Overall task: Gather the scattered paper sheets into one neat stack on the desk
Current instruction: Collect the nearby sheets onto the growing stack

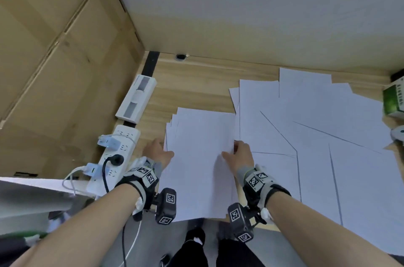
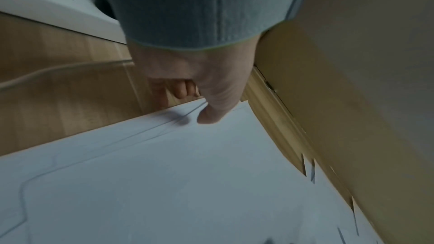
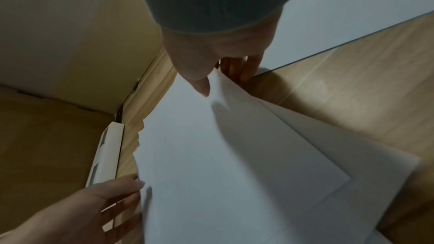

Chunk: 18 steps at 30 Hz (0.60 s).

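A loose stack of white paper sheets lies at the desk's front centre, its far corners fanned unevenly. My left hand grips its left edge, thumb on top and fingers underneath. My right hand grips the right edge, thumb on the top sheet and fingers under the lifted edge. The stack is raised slightly on that side. More scattered sheets overlap across the right half of the wooden desk.
A white power strip with plugs and cables sits left of the stack, with a white device behind it. Cardboard boxes wall the left side. A green-and-white box stands at the right edge. My legs show below the desk.
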Available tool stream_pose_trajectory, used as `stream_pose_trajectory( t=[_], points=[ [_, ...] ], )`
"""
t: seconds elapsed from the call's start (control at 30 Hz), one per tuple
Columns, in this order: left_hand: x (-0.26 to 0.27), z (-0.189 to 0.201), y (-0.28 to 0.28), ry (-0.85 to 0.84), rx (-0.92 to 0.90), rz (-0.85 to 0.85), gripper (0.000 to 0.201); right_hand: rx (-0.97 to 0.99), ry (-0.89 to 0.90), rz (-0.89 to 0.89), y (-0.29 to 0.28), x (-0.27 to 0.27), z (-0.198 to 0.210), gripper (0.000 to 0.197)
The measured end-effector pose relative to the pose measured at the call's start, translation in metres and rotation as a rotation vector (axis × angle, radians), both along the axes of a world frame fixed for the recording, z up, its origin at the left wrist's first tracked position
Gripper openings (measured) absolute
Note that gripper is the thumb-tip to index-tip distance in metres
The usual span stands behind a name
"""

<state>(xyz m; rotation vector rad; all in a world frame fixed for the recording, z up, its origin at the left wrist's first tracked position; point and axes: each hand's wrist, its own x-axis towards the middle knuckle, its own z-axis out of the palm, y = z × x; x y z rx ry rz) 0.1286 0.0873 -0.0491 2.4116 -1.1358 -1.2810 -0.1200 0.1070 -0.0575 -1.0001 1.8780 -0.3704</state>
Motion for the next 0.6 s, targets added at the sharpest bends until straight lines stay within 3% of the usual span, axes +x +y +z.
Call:
stream_pose_trajectory(
  t=[0.1,0.2,0.27,0.37,0.43,0.53,0.6],
  points=[
    [0.006,-0.018,-0.008,-0.084,0.029,-0.066,0.043,0.024,0.149,0.005,0.002,0.006,-0.004,0.038],
    [-0.012,0.015,-0.002,0.115,0.044,-0.016,0.019,0.101,0.118,-0.093,0.001,0.022,0.007,0.059],
    [-0.014,0.016,-0.004,0.2,0.053,0.027,0.017,0.152,0.049,-0.16,0.001,0.029,0.007,0.043],
    [-0.009,0.0,-0.01,0.253,0.084,0.099,0.042,0.188,-0.034,-0.166,0.003,0.031,0.01,0.017],
    [-0.004,-0.004,-0.013,0.276,0.106,0.113,0.044,0.174,-0.089,-0.183,0.002,0.031,0.014,0.021],
    [-0.001,0.006,-0.025,0.364,0.066,0.158,0.033,0.113,-0.217,-0.222,-0.009,0.035,0.037,0.018],
    [0.001,0.017,-0.043,0.435,0.019,0.19,0.041,0.043,-0.287,-0.27,-0.025,0.036,0.058,0.026]
  ],
)
